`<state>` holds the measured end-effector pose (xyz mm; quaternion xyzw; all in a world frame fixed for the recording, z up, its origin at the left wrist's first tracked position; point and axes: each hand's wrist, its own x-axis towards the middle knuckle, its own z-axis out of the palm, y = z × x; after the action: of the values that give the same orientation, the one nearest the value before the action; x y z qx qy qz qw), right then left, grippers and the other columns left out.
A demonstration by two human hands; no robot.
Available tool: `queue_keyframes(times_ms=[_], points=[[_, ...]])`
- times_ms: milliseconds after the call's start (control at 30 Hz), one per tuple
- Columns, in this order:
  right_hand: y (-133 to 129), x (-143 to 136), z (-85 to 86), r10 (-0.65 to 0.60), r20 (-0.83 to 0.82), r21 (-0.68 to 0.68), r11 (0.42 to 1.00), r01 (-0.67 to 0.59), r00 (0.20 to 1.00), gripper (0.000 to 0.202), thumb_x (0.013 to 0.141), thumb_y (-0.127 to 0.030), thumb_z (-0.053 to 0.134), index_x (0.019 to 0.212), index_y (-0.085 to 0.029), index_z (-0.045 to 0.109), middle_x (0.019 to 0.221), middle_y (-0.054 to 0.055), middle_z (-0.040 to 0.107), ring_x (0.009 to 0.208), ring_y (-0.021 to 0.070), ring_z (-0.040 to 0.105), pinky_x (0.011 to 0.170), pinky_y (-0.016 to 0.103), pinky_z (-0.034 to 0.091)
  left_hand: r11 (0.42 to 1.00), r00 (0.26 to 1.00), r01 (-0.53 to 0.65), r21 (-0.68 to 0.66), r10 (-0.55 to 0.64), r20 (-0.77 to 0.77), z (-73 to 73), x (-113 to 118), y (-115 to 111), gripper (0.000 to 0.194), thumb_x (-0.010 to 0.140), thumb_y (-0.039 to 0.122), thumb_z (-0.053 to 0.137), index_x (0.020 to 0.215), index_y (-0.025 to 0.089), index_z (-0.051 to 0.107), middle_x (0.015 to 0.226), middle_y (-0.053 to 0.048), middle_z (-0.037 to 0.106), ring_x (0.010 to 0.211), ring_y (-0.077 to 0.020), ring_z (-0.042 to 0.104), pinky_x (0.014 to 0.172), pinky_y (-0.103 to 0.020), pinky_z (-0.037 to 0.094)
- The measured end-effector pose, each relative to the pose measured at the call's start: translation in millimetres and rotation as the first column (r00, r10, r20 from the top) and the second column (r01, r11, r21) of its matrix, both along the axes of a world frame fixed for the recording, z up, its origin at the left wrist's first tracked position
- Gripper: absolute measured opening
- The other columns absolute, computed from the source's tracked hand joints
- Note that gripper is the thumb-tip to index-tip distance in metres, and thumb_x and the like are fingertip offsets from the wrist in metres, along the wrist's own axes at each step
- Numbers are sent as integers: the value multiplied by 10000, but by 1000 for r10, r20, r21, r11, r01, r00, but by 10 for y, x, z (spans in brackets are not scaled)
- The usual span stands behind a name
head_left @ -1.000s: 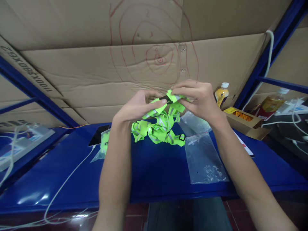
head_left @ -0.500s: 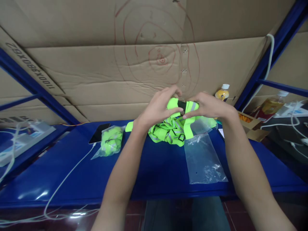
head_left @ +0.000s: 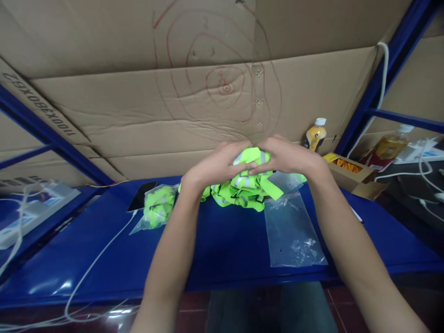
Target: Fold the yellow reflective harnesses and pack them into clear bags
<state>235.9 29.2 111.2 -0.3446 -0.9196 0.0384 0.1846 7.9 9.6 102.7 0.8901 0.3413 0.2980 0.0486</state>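
Bright yellow-green reflective straps (head_left: pixel 255 182) with silver bands are bunched on the blue tabletop (head_left: pixel 229 245). My left hand (head_left: pixel 222 162) is closed on the left side of a folded part of them, thumb in front. From the right, my right hand (head_left: pixel 282 155) grips the same folded part, and the two thumb tips nearly meet. The fingers behind the fold are hidden. A loose strap end sticks out below my right hand. Close by on the right, a clear plastic bag (head_left: pixel 294 231) lies flat, with more clear plastic behind it.
Left of the straps sits a filled clear bag (head_left: pixel 158 206) of similar straps, near a dark phone (head_left: pixel 138 196) on a white cable. A bottle (head_left: pixel 316 134) and an open cardboard box (head_left: pixel 360 178) stand at the right. Cardboard (head_left: pixel 138 111) walls the back; power strips (head_left: pixel 41 208) lie far left.
The black buckle that showed between my hands is now out of sight. The held straps are folded into a thicker bundle, and my hands have come closer together.
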Motion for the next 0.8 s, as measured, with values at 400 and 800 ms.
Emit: queue_keyframes(times_ms=[400, 800], points=[[-76, -128, 19, 60, -75, 110, 993, -51, 995, 410, 901, -527, 838, 792, -176, 658, 736, 12, 632, 724, 163, 510, 718, 310, 307, 884, 974, 226, -410, -198, 109, 34, -256, 129, 369, 877, 519, 826, 972, 165, 780, 890, -28, 760, 785, -174, 652, 704, -262, 496], [-130, 63, 130, 224, -70, 36, 974, -222, 972, 329, 972, -433, 763, 788, -199, 623, 719, -26, 617, 670, 140, 485, 710, 319, 346, 795, 950, 302, -526, -208, 231, -24, -298, 158, 665, 798, 824, 778, 751, 165, 702, 671, -26, 622, 589, -131, 539, 519, -242, 421]])
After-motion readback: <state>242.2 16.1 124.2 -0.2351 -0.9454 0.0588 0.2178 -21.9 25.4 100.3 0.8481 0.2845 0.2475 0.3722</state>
